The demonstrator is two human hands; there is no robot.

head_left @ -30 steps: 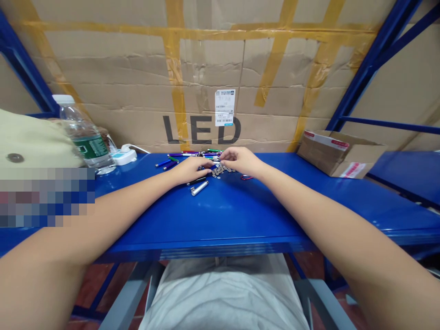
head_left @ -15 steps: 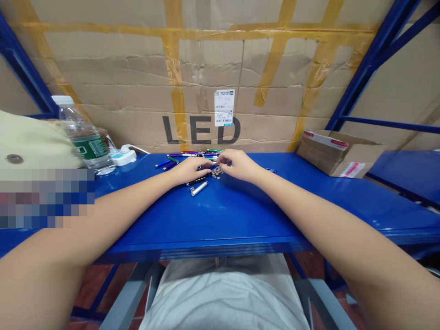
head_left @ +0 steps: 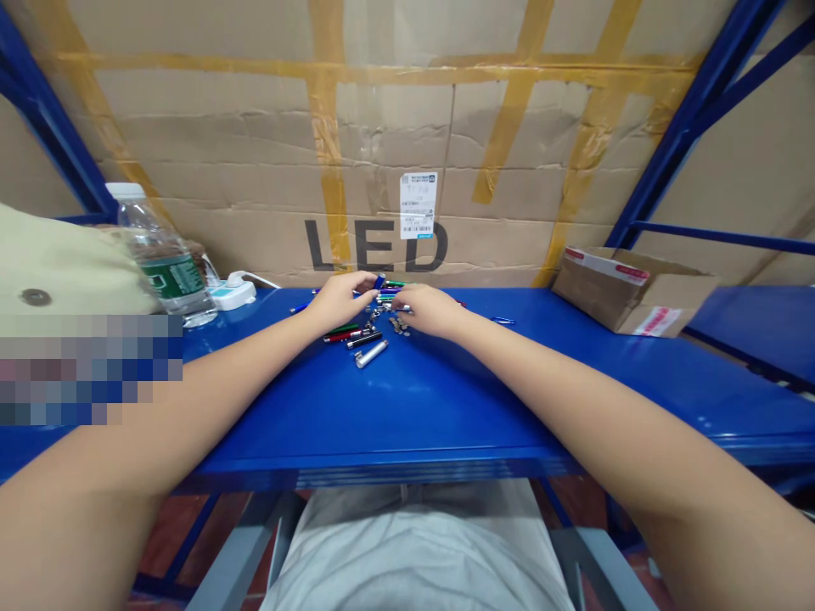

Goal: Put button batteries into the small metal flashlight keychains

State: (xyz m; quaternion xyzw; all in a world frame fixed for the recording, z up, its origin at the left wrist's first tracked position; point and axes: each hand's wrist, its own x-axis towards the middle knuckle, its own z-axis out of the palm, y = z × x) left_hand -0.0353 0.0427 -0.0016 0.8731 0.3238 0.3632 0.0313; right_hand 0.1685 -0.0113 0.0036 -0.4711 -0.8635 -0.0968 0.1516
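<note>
My left hand (head_left: pixel 345 299) is closed round a short blue metal tube (head_left: pixel 379 282), like a penlight, its end standing up between thumb and fingers. Close by on the right, my right hand (head_left: pixel 431 309) has its fingers bent together just above a small heap of round silver discs (head_left: pixel 400 325) like button cells; what they pinch, if anything, is hidden. In front of my left hand lie a silver tube (head_left: pixel 373 354) with a clip, a black tube (head_left: pixel 364 340) and a red tube (head_left: pixel 337 337). More coloured tubes lie behind both hands, partly covered.
A small open cardboard box (head_left: pixel 627 293) stands at the right of the blue table (head_left: pixel 439 407). A water bottle (head_left: pixel 171 271), a white power strip (head_left: pixel 233 294) and a pale bag (head_left: pixel 64 271) are at the left. A large taped carton (head_left: pixel 255 170) stands behind.
My left hand has moved back and left, lifting the blue tube's end into sight. The red and green tubes in front of it are now uncovered. My right hand has shifted slightly left and nearer.
</note>
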